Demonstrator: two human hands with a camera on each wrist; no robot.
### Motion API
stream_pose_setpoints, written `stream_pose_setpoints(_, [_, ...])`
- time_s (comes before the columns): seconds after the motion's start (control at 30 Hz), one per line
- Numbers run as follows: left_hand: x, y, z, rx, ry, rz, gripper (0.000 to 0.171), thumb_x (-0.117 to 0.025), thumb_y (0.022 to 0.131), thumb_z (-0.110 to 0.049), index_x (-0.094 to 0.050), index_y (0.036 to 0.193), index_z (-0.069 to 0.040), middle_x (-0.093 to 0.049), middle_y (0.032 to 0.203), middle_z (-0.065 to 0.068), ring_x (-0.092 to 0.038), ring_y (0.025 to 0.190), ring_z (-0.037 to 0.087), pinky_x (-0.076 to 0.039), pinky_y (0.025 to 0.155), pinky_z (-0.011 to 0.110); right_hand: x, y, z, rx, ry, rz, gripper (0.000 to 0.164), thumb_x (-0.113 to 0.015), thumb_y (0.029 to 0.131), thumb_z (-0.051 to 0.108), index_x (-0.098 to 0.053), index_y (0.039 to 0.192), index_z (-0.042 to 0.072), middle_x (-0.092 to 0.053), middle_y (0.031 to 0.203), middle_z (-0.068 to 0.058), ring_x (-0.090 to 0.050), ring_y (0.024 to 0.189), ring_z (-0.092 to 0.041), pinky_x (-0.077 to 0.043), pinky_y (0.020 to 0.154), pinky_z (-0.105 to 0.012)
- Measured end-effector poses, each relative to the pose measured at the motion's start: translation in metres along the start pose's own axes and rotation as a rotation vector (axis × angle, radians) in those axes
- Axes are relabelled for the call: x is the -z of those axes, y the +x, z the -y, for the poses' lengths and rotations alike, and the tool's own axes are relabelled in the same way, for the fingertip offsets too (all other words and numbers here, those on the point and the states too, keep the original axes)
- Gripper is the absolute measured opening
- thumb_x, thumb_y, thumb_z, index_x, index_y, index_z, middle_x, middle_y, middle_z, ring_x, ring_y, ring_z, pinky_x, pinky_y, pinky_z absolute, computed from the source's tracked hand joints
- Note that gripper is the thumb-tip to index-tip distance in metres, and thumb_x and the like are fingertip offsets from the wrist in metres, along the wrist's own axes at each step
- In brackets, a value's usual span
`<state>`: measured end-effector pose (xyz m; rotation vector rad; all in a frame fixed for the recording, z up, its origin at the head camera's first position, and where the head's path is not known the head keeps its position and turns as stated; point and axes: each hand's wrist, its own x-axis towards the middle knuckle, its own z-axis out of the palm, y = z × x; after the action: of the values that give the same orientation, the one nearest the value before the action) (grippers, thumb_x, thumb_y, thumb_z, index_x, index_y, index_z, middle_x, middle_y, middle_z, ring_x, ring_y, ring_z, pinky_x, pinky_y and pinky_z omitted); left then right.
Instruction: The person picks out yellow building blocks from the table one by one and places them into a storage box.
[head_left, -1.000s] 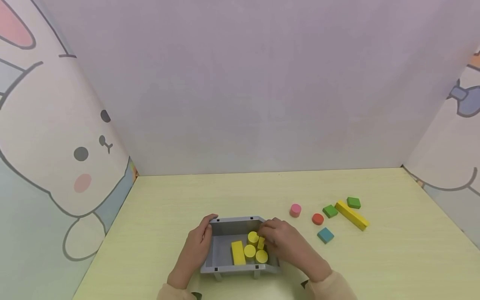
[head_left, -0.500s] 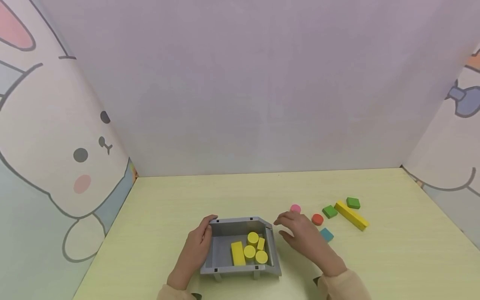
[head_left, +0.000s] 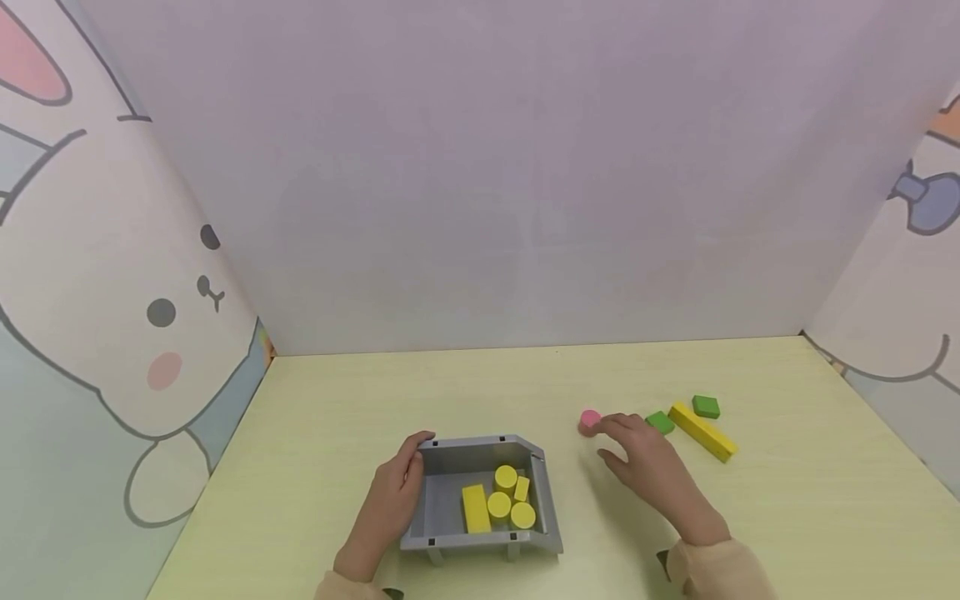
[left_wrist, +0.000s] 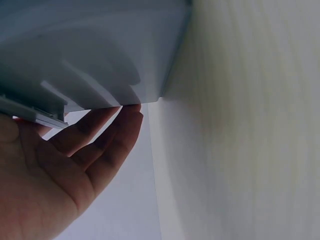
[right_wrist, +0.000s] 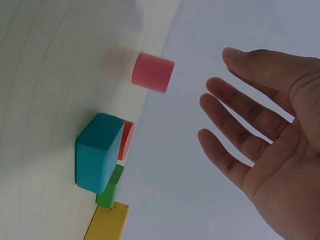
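Observation:
A grey plastic bin (head_left: 450, 539) stands on the table, with several yellow blocks inside: cylinders (head_left: 506, 478), a rectangular block (head_left: 476, 509) and a small block (head_left: 522, 488). My left hand (head_left: 390, 496) grips its left end; in the left wrist view, fingers (left_wrist: 112, 145) reach along the bin's outer wall (left_wrist: 105, 60). To the right, my right hand (head_left: 648, 458) hovers over the table, holding nothing, fingers spread and slightly bent. Its fingertips come close to a pink cylinder (head_left: 588, 422) in the head view. The right wrist view shows a teal block (right_wrist: 95, 155) and a red disc (right_wrist: 126, 140), both hidden in the head view.
Beyond the right hand lie a long yellow bar (head_left: 702, 432) and two green blocks (head_left: 660, 422), one on each side of it. A pale wall (head_left: 525, 208) rises behind the table, and panels with cartoon rabbits (head_left: 97, 275) flank it.
My right hand has let go of the small yellow block in the bin and moved right, out over the table toward the pink cylinder. My left hand stays on the bin.

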<state>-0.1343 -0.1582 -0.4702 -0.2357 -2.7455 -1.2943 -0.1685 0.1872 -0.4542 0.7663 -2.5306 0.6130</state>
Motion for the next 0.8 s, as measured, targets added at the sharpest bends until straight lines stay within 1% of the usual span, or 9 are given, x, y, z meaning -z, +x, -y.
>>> stream_pose_setpoints(0.17, [0.000,0.000,0.000,-0.001,-0.007,0.004,0.033,-0.034,0.106,-0.012,-0.053,0.133,-0.011,-0.032,0.057,-0.008,-0.028,0.050,0.003,-0.034,0.053,0.025,0.004,-0.005,-0.010,-0.048,-0.015,-0.009,0.038,-0.082,0.066,-0.010,-0.070,0.099,0.005,-0.069,0.100,-0.007,-0.061,0.082,-0.022,-0.052,0.070,-0.037])
stream_pose_setpoints(0.3, [0.000,0.000,0.001,-0.001,-0.004,0.005,0.033,-0.035,0.106,-0.013,-0.053,0.133,-0.011,-0.032,0.058,-0.007,-0.029,0.051,0.004,-0.034,0.053,0.026,0.007,-0.007,-0.017,-0.089,-0.010,-0.010,0.034,-0.080,0.068,-0.010,-0.070,0.098,0.003,-0.068,0.100,-0.010,-0.064,0.089,-0.029,-0.053,0.076,-0.043])
stream_pose_setpoints(0.4, [0.000,0.000,0.001,0.002,-0.002,0.006,0.033,-0.035,0.106,-0.014,-0.053,0.133,-0.011,-0.032,0.059,-0.007,-0.029,0.051,0.004,-0.035,0.054,0.026,0.010,-0.009,-0.022,-0.122,-0.005,-0.012,0.030,-0.079,0.071,-0.009,-0.070,0.097,0.002,-0.068,0.099,-0.013,-0.063,0.091,-0.033,-0.052,0.078,-0.047])
stream_pose_setpoints(0.6, [0.000,0.000,0.002,0.002,0.007,0.001,0.033,-0.034,0.106,-0.014,-0.053,0.133,-0.011,-0.033,0.060,-0.007,-0.029,0.051,0.004,-0.035,0.056,0.027,0.013,-0.016,-0.035,-0.122,-0.039,-0.051,0.031,-0.082,0.070,-0.004,-0.070,0.098,0.002,-0.067,0.099,-0.012,-0.063,0.091,-0.033,-0.052,0.074,-0.046])
stream_pose_setpoints(0.73, [0.000,0.000,0.001,-0.004,0.010,-0.004,0.033,-0.034,0.106,-0.013,-0.053,0.133,-0.010,-0.033,0.060,-0.007,-0.029,0.051,0.004,-0.035,0.055,0.026,0.016,-0.020,-0.044,-0.131,-0.048,-0.071,0.033,-0.081,0.068,-0.008,-0.069,0.098,0.001,-0.067,0.098,-0.013,-0.062,0.088,-0.033,-0.051,0.070,-0.047])
stream_pose_setpoints(0.8, [0.000,0.000,0.001,-0.006,0.009,-0.006,0.033,-0.034,0.106,-0.013,-0.053,0.133,-0.010,-0.033,0.060,-0.007,-0.028,0.051,0.004,-0.035,0.055,0.026,0.018,-0.021,-0.048,-0.121,-0.061,-0.093,0.035,-0.080,0.066,-0.011,-0.069,0.097,0.001,-0.068,0.096,-0.013,-0.062,0.086,-0.034,-0.051,0.068,-0.048])
